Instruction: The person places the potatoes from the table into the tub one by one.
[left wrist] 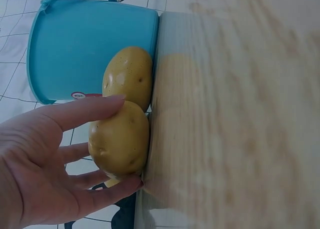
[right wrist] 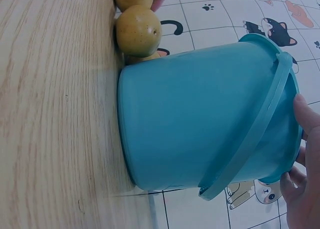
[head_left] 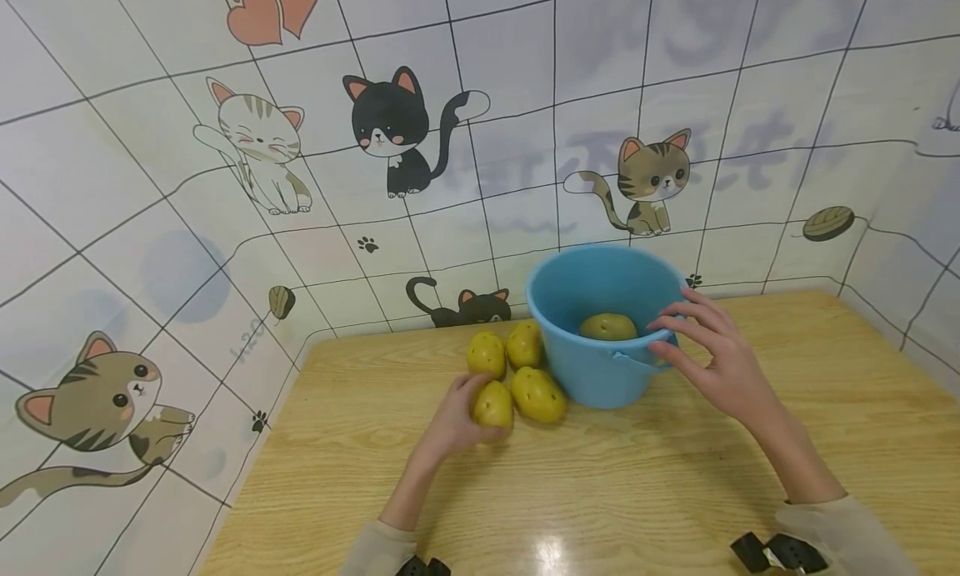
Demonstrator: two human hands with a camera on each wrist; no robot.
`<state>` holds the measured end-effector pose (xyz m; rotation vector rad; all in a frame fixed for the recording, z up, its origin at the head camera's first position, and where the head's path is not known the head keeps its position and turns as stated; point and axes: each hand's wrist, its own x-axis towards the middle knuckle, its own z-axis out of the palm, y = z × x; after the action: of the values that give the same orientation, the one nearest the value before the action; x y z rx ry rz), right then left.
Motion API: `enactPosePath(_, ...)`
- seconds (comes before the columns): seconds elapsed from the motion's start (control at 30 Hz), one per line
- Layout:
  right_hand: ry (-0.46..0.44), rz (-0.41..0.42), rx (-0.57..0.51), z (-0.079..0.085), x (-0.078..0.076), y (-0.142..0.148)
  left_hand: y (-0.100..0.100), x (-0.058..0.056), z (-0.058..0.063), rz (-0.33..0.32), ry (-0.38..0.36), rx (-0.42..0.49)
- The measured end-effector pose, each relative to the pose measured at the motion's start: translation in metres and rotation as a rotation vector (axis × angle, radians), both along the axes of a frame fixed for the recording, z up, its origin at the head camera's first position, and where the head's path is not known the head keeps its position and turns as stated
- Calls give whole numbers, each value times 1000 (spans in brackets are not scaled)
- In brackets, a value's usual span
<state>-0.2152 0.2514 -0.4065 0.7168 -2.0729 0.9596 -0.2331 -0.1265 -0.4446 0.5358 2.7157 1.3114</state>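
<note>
My left hand [head_left: 455, 419] has its thumb and fingers around a yellow potato [head_left: 493, 407] on the wooden table; the left wrist view shows the thumb on one side of this potato [left wrist: 120, 139] and fingertips on the other. Close beside it lie another potato [head_left: 538, 394] and, behind, two more, one at the back left [head_left: 487, 355] and one against the bucket [head_left: 524, 345]. A blue bucket [head_left: 600, 376] stands upright to their right with a potato [head_left: 608, 327] inside. At its right rim, my right hand [head_left: 716, 359] grips the edge between thumb and fingers.
The wooden table [head_left: 360, 468] runs to a wall [head_left: 517, 184] printed with cartoon cats and grid lines. The bucket's handle [right wrist: 255, 134] hangs down along its near side. A side wall [head_left: 90, 226] rises at the left.
</note>
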Motion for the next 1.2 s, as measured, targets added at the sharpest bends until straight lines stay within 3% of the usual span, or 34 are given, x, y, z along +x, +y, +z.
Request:
enactPosePath(0.67,-15,-4,-3,1,1,-1,-2,1,5,56,-26,-15)
enactPosePath(1.2,-28,-7,-4,0,0,-1,0,1,27,65,43,78)
